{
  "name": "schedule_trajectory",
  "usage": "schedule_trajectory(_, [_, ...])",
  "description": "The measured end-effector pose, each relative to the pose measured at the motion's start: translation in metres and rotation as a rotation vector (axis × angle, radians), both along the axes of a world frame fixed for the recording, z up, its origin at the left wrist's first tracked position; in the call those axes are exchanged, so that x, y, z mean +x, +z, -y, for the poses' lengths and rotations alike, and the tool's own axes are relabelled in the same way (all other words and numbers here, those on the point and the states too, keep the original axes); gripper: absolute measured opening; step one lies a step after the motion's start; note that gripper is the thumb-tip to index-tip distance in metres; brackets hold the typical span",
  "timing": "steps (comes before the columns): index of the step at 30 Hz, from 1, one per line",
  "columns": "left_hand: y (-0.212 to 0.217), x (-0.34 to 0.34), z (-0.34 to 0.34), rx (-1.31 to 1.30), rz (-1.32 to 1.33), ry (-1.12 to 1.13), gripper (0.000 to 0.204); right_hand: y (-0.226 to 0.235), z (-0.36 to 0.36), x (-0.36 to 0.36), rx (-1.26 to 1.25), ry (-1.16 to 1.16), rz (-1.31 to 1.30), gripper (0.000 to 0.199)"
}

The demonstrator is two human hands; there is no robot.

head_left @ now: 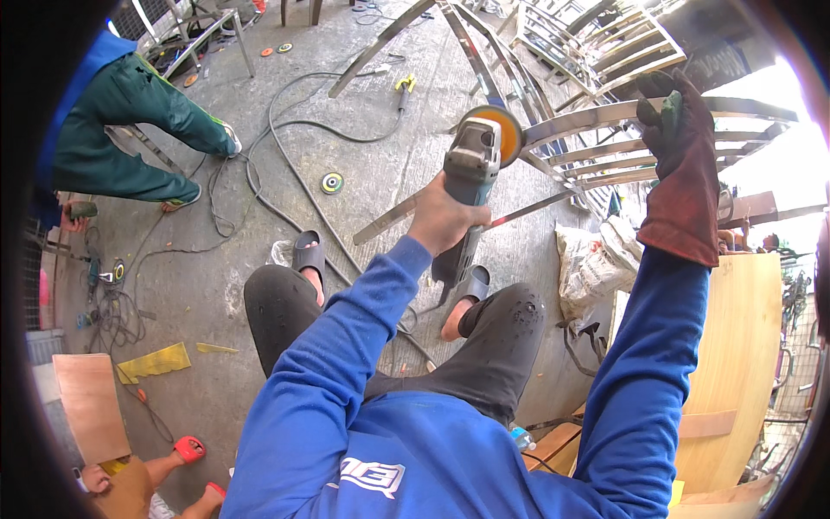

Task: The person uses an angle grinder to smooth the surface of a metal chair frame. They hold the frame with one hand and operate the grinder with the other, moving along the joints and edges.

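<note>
My bare left hand point(447, 218) is wrapped round the body of an angle grinder point(473, 156), held up ahead of my knees. Its orange-yellow disc point(512, 138) is at the end of a curved metal bar, touching it or very close. That bar belongs to a shiny slatted metal frame point(596, 117), like part of a chair. On my right hand point(679, 164) is a long reddish-brown work glove with dark green fingers; it grips the frame's top bar. The grinder's cord runs down between my feet.
Cables point(298, 169) wind over the concrete floor, with a loose grinding disc point(332, 182) beside them. A person in green trousers point(130, 130) stands at the left; another sits at lower left. White sacks point(596, 259) and a wooden board point(735, 346) are on the right. More metal frames point(605, 43) stand ahead.
</note>
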State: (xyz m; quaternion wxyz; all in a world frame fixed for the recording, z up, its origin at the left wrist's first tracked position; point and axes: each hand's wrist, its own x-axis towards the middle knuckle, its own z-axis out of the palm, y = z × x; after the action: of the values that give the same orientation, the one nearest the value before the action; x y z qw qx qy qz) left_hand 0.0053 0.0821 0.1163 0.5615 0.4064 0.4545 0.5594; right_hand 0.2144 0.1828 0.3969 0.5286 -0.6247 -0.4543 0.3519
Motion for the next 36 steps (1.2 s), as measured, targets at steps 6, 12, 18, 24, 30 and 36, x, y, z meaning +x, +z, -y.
schedule_trajectory(6, [-0.029,-0.01,0.013,-0.322,0.418,0.028,0.032,-0.002,-0.005,0.005,0.027,0.026,-0.031,0.042])
schedule_trajectory(12, [-0.057,-0.022,0.047,-0.424,0.476,0.171,0.027,-0.004,-0.003,0.004,0.071,0.021,-0.025,0.045])
schedule_trajectory(18, [-0.032,-0.006,0.015,-0.063,0.167,-0.003,0.035,-0.005,-0.003,0.004,0.062,0.052,-0.079,0.037])
schedule_trajectory(24, [-0.077,-0.007,0.037,-0.244,0.429,0.164,0.028,-0.003,-0.017,0.022,0.084,0.027,-0.096,0.041])
schedule_trajectory(30, [-0.112,-0.026,0.066,-0.544,0.552,0.302,0.023,-0.002,-0.017,0.009,0.091,-0.029,-0.057,0.034])
schedule_trajectory(36, [-0.062,0.0,0.043,-0.1,0.167,0.021,0.043,-0.009,-0.026,0.027,0.095,-0.04,0.043,0.032])
